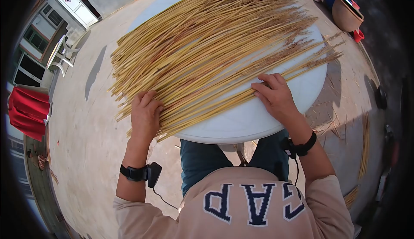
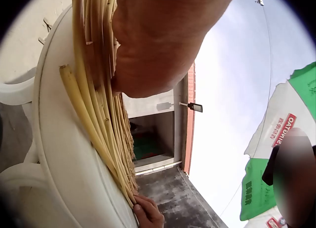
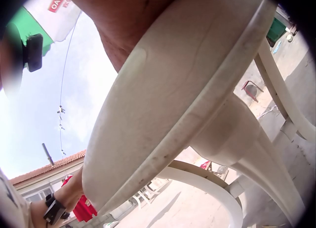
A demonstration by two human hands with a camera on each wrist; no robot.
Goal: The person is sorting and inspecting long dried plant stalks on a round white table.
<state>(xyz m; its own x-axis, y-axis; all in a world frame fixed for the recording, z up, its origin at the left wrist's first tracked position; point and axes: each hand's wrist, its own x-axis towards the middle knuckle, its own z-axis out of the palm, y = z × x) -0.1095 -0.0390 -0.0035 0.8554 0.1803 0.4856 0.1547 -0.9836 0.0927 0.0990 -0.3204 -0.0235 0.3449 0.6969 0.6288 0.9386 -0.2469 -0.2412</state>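
Observation:
Many dry sorghum stalks (image 1: 189,53) lie side by side across a round white table (image 1: 297,90), brushy seed heads (image 1: 276,6) pointing to the far right. At their cut ends, my left hand (image 1: 146,112) bends its fingers over the near stalks and grips them. My right hand (image 1: 276,94) pinches a few stalks (image 1: 233,99) closest to me, farther along towards the seed heads. In the left wrist view, cut ends of near stalks (image 2: 74,87) slant beside the left hand, and the right hand (image 2: 148,215) shows at the far end. The left fingertips are hidden there.
The table's raised rim (image 1: 233,139) curves just in front of my legs. A white chair (image 1: 62,56) stands at the left, near a red cloth (image 1: 28,109). Loose stalks (image 1: 365,144) lie on the ground at right, and a large clay pot (image 1: 347,15) stands behind.

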